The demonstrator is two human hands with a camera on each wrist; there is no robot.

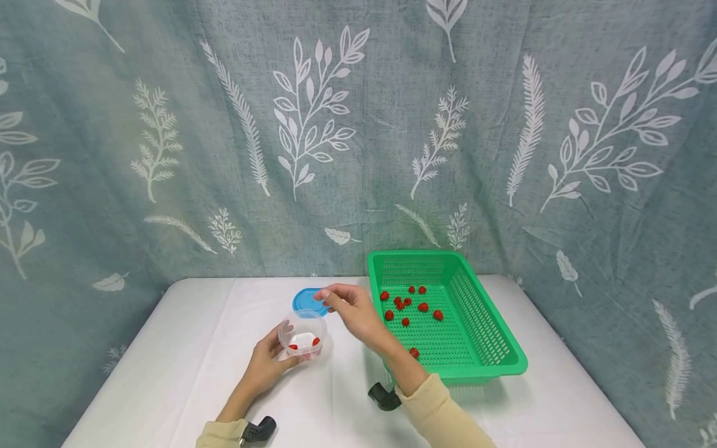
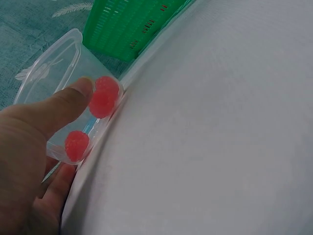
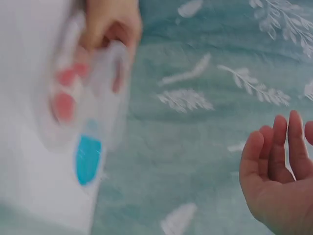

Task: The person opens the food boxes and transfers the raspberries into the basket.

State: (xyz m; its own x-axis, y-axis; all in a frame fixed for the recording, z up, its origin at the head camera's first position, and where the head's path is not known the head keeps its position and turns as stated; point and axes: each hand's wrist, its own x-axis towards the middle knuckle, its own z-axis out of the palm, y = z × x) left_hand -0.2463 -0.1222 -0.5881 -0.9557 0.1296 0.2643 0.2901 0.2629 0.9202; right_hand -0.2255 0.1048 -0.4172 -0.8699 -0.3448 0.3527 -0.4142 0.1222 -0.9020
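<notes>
My left hand [image 1: 267, 364] grips a clear plastic tub [image 1: 302, 330] on the white table, thumb on the near side. Red raspberries lie at the tub's bottom; the left wrist view shows a raspberry [image 2: 77, 145] through its wall, with others by the thumb. My right hand [image 1: 350, 311] hovers above and right of the tub. In the right wrist view its fingers [image 3: 278, 147] are loosely bent, with nothing seen between them. A round blue lid [image 1: 305, 301] lies behind the tub, partly hidden by the tub's rim and the right fingertips.
A green plastic basket [image 1: 498, 336] stands to the right, with several raspberries [image 1: 423, 307] scattered on its floor. The right forearm crosses its near left corner. A leaf-patterned curtain [image 1: 347, 218] hangs behind the white table [image 1: 213, 336].
</notes>
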